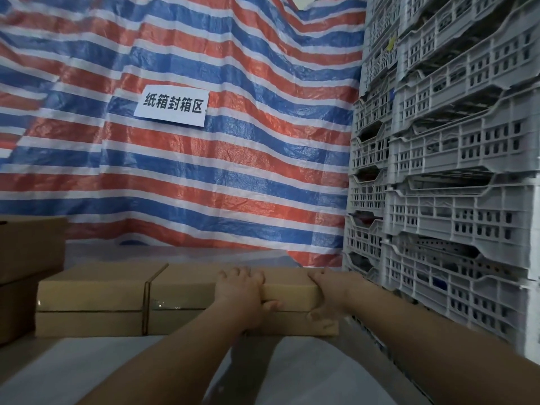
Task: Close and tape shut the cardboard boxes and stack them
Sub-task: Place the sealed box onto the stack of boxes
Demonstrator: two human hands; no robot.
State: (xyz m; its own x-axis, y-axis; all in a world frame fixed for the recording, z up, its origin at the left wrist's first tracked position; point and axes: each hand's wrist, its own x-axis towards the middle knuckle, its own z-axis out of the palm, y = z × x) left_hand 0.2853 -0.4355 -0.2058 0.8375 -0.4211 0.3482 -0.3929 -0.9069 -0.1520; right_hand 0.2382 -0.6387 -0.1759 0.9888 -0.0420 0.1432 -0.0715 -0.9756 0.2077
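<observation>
Two low stacks of flat brown cardboard boxes stand side by side on the table. The left stack [90, 292] has a closed top box over a lower one. On the right stack, the top box [187, 283] lies on a lower box [204, 321] whose seam shows clear tape. My left hand [242, 292] grips the top box's front edge, fingers on the lid and thumb on the front face. My right hand [324, 296] wraps round the box's right end.
More cardboard boxes [29, 249] are piled higher at the far left. Grey plastic crates [455, 200] form a tall wall close on the right. A striped tarp with a paper sign [172, 108] hangs behind. The table [306, 372] has a pale cover.
</observation>
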